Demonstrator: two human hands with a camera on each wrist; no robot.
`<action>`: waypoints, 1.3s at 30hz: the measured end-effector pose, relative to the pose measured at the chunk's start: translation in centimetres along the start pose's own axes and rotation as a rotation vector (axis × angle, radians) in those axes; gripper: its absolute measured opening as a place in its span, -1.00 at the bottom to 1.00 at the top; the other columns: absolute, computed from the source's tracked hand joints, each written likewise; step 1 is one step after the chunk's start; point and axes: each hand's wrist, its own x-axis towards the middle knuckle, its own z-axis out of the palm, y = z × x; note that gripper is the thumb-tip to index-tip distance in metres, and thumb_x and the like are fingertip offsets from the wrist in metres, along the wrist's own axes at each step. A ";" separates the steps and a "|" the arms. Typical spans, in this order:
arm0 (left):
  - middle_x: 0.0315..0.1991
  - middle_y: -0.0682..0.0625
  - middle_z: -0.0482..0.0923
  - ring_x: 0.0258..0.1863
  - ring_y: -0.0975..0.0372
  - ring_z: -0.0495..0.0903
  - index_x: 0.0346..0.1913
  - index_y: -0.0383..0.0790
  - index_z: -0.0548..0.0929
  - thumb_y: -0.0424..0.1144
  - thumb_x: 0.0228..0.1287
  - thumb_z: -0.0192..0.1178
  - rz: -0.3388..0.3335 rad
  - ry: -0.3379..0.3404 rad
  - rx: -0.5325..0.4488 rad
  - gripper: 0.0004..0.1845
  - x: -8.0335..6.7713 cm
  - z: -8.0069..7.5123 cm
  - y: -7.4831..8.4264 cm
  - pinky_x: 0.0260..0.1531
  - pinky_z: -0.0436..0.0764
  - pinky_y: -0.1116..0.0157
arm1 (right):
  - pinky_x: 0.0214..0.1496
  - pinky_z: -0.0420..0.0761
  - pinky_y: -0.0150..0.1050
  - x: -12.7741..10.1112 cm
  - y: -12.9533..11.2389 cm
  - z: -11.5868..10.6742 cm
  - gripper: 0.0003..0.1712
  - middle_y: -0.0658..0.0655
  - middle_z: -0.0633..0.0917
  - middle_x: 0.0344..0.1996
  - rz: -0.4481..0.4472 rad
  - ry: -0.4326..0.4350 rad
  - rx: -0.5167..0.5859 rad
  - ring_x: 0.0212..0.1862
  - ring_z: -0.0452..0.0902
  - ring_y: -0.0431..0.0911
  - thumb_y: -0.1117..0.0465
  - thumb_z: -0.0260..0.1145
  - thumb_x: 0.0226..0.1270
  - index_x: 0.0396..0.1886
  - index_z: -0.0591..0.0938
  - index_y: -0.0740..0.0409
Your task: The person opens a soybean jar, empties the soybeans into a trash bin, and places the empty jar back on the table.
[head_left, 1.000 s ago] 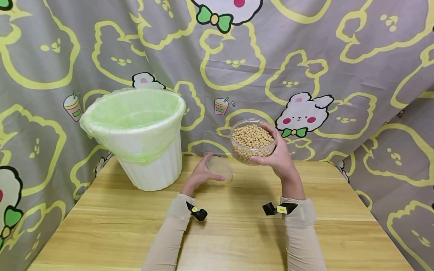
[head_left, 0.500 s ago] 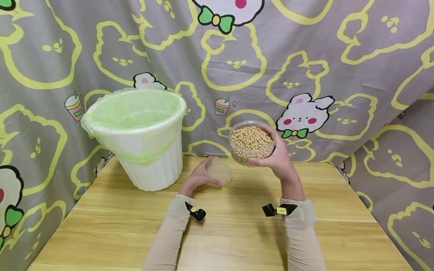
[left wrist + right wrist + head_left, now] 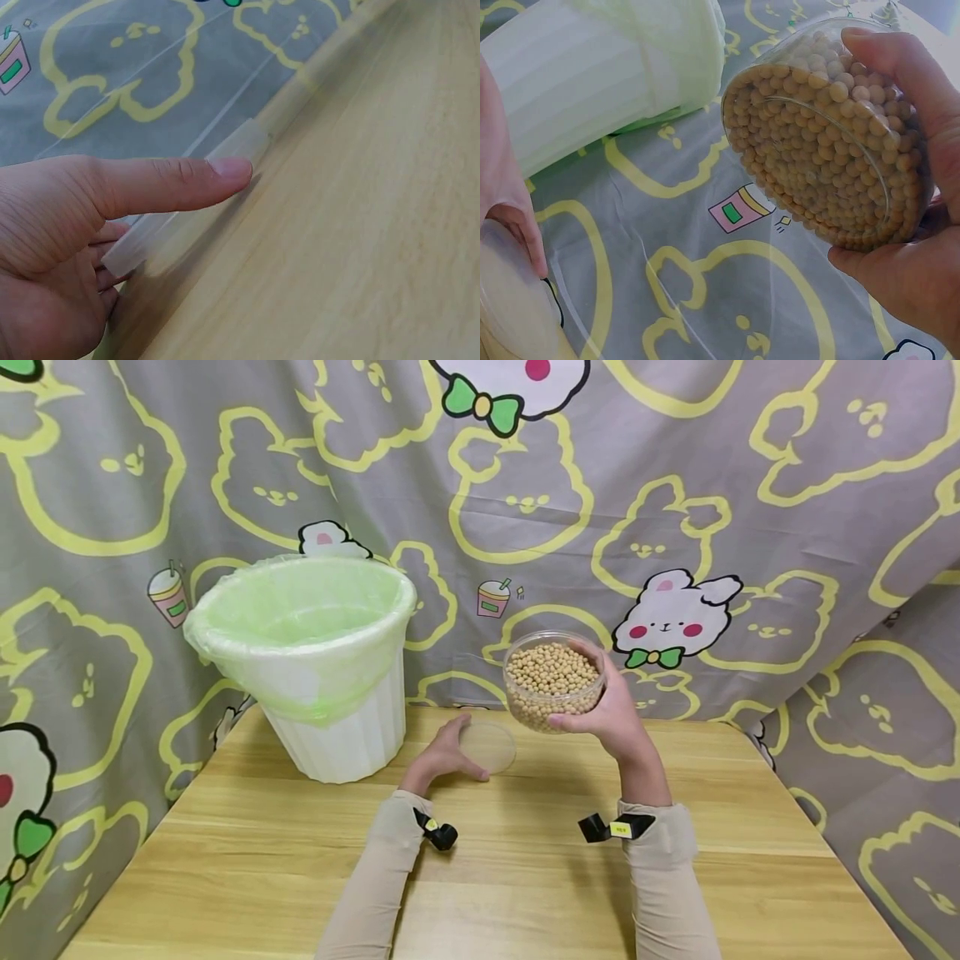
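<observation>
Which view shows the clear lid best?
Head view: the whole clear lid shows, round, on the table, held by the left hand. Left wrist sees only its rim edge-on under the thumb; right wrist catches a blurred part at bottom left.

Both forearms reach forward over the bench, sleeved to the wrists, each with a small black clip-like device at the cuff. The left hand (image 3: 444, 758) lies low, near the middle of the bench toward its far edge, thumb (image 3: 172, 184) stretched out straight and the other fingers loosely curled beneath. The right hand (image 3: 609, 706) is raised above the bench, wrist bent upward, palm turned inward, thumb (image 3: 900, 71) and fingers curled in a wide grip.
</observation>
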 end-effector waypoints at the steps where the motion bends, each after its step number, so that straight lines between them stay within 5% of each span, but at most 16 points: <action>1: 0.57 -0.24 0.14 0.57 -0.12 0.10 0.62 -0.23 0.07 -0.25 -0.28 0.72 -0.002 -0.004 0.010 0.35 0.0 0.0 0.0 0.52 0.20 -0.08 | 0.17 0.62 -0.39 0.0 0.0 0.0 0.23 0.14 0.36 0.35 0.000 0.000 -0.003 0.29 0.36 -0.02 0.69 0.50 -0.30 0.51 0.27 0.21; 23: 0.58 -0.27 0.11 0.57 -0.14 0.08 0.61 -0.25 0.08 -0.29 -0.29 0.72 -0.010 0.008 0.051 0.35 -0.1 0.1 0.5 0.51 0.20 -0.11 | 0.16 0.62 -0.40 -0.2 0.1 -0.2 0.22 0.18 0.35 0.36 0.006 -0.005 -0.043 0.28 0.38 -0.03 0.64 0.54 -0.25 0.52 0.25 0.19; 30: 0.58 -0.29 0.10 0.57 -0.15 0.11 0.62 -0.27 0.01 -0.19 -0.24 0.72 0.033 0.013 0.020 0.38 -0.1 -0.2 0.8 0.52 0.20 -0.08 | 0.15 0.63 -0.40 -0.3 0.2 -0.2 0.23 0.17 0.35 0.37 -0.001 -0.008 -0.043 0.28 0.38 -0.03 0.63 0.55 -0.26 0.52 0.25 0.17; 34: 0.62 -0.25 0.02 0.56 -0.20 0.15 0.63 -0.22 0.02 -0.10 -0.15 0.69 0.068 0.059 -0.008 0.33 -0.3 -1.0 2.5 0.50 0.24 -0.11 | 0.14 0.63 -0.39 -0.4 0.1 -0.2 0.23 0.17 0.34 0.38 0.001 -0.010 -0.045 0.29 0.37 -0.03 0.61 0.57 -0.25 0.52 0.26 0.14; 39: 0.58 -0.15 0.19 0.58 -0.08 0.17 0.58 -0.17 0.20 -0.01 0.10 0.54 0.195 0.213 -0.021 0.05 -1.7 -2.6 7.2 0.53 0.19 -0.09 | 0.15 0.62 -0.40 -0.4 0.0 -0.4 0.22 0.17 0.32 0.40 0.007 -0.002 -0.052 0.30 0.36 -0.03 0.59 0.58 -0.24 0.52 0.27 0.11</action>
